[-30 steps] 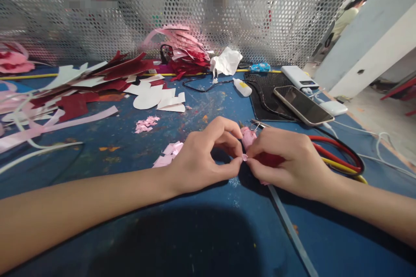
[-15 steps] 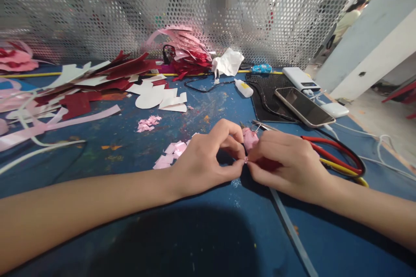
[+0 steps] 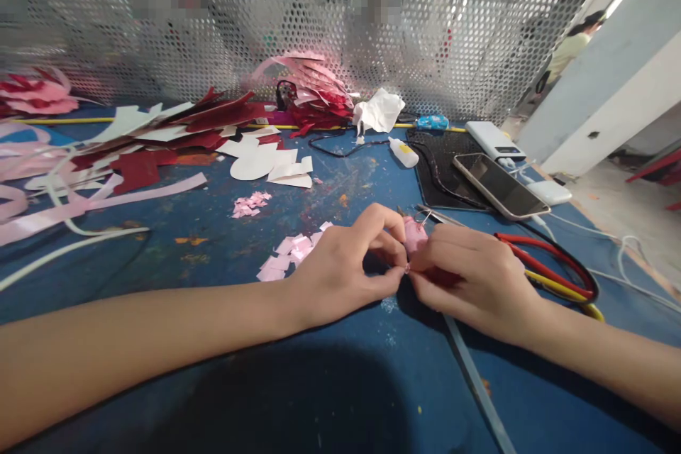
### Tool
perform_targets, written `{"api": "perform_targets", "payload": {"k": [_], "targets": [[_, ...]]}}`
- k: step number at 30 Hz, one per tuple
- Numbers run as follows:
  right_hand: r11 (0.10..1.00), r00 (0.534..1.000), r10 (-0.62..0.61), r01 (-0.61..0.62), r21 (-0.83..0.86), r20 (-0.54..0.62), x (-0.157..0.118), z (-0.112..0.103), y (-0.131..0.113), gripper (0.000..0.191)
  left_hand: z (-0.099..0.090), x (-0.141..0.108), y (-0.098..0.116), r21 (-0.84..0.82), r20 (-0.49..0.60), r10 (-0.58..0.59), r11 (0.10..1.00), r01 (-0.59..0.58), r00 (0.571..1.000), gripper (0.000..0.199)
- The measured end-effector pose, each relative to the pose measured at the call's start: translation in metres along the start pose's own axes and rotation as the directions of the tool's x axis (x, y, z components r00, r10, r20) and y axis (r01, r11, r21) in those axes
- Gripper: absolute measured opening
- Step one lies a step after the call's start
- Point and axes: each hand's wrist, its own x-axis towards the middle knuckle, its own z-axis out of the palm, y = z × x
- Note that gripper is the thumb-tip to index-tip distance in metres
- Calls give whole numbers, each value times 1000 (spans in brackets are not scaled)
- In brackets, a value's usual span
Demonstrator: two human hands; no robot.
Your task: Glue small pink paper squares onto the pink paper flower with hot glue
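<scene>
Thumb and fingers of my left hand (image 3: 345,266) are pinched together, meeting the pinched fingertips of my right hand (image 3: 473,277). Between them is a tiny pink piece (image 3: 407,268), mostly covered by the fingertips; it looks like a bit of ribbon. Just behind the hands lies a pink bundle (image 3: 415,233) with a thin metal tip by it, partly hidden by my right hand. Cut pink ribbon pieces (image 3: 290,252) lie beyond my left wrist, and a smaller heap of pink scraps (image 3: 251,203) sits further back. A grey flat strip (image 3: 476,376) runs from under my right hand toward me.
Scissors with red and yellow handles (image 3: 553,269) lie right of my right hand. Behind are a phone (image 3: 500,186), a power bank (image 3: 494,140), a glue bottle (image 3: 403,153) and white paper cut-outs (image 3: 260,159). Ribbons and a white cable (image 3: 74,227) spread left. A perforated metal panel (image 3: 298,7) closes the back.
The view has shifted slightly, so everything sits a little lower and further right. Both hands keep the same pinch on the tiny pink piece.
</scene>
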Motion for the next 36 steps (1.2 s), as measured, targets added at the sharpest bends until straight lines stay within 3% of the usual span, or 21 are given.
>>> {"api": "perform_targets", "payload": {"k": [4, 7, 9, 11, 12, 14, 15, 16, 18, 21, 26, 28, 30, 33, 36], "targets": [[966, 972, 236, -232, 118, -16, 0, -2, -2, 13, 2, 3, -1, -160, -65, -47, 987, 36, 997, 26], [902, 918, 391, -369, 224, -62, 0, -4, -1, 11, 1, 5, -1, -132, -157, -46, 991, 25, 986, 22], [848, 875, 473, -422, 320, -100, 0, -4, 3, 11, 0, 2, -1, -40, -180, 19, 999, -27, 984, 18], [779, 838, 540, -462, 423, -80, -1, -4, 8, 15, 2, -3, -1, 95, -67, 216, 973, -209, 974, 11], [749, 830, 555, -473, 464, -50, -1, -4, 11, 18, 3, -7, -1, 177, 37, 358, 917, -358, 933, 8], [715, 836, 549, -478, 511, 13, -2, -4, 16, 23, 9, -14, 0, 335, 279, 580, 688, -644, 765, 5], [712, 844, 536, -476, 516, 39, -2, -4, 17, 25, 12, -17, 1, 406, 363, 620, 567, -717, 696, 9], [717, 853, 519, -473, 512, 62, -2, -5, 17, 27, 15, -20, 1, 461, 414, 618, 491, -740, 668, 12], [747, 872, 482, -460, 480, 85, -2, -5, 15, 29, 19, -23, 2, 524, 458, 558, 459, -717, 692, 11], [803, 898, 438, -412, 431, 42, 4, -6, 11, 28, 23, -23, 2, 545, 452, 465, 531, -648, 761, 11], [819, 912, 409, -352, 454, -32, 38, 1, 6, 22, 25, -23, -2, 511, 447, 450, 581, -634, 773, 10], [783, 910, 414, -342, 519, -24, 60, 8, 1, 17, 26, -24, -2, 508, 454, 448, 580, -636, 771, 9], [671, 896, 441, -369, 643, 53, 85, 18, -7, 10, 28, -26, -1, 520, 466, 447, 560, -645, 764, 10], [518, 891, 413, -401, 755, 190, 119, 36, -19, 36, 30, -26, -1, 513, 490, 445, 548, -660, 750, 13], [479, 870, 386, -473, 739, 307, 146, 55, -28, 35, 32, -22, -1, 472, 521, 441, 565, -677, 731, 12]]}}
